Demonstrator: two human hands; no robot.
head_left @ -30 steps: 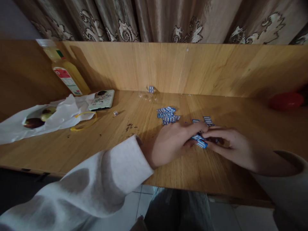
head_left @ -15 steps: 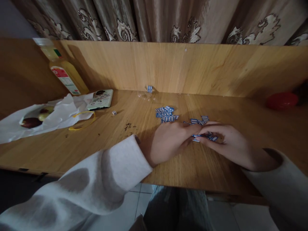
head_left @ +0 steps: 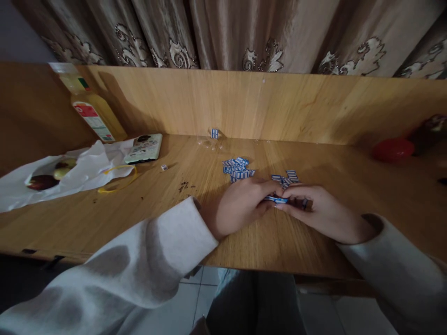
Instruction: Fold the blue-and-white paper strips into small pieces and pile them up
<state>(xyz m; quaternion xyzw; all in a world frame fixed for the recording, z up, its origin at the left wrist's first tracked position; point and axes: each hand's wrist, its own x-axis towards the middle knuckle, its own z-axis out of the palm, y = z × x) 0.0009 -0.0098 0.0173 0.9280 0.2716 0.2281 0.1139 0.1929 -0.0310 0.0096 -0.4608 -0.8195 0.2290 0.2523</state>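
Observation:
Several small blue-and-white cards (head_left: 277, 200) are pinched between the fingertips of both hands, low over the wooden table. My left hand (head_left: 240, 204) is closed on their left side, its fingers mostly hidden from above. My right hand (head_left: 317, 209) grips the right end with thumb and fingers, and a gap shows inside its curled palm. Just beyond my left hand lies a loose pile of the same cards (head_left: 237, 168). Another group of cards (head_left: 291, 176) is spread behind my right fingers, partly covered by them.
At the back stands a small blue-and-white piece (head_left: 214, 133) beside clear plastic bits. To the left are a bottle (head_left: 99, 116), a phone-like object (head_left: 144, 149), white paper (head_left: 87, 163) with fruit, a yellow loop (head_left: 118, 186) and a small cube (head_left: 164, 167). A red object (head_left: 393, 150) is right.
My right hand has shifted slightly left, nearer the left one. The cards that showed inside its palm are now mostly out of sight, and those between the fingertips lie more evenly together.

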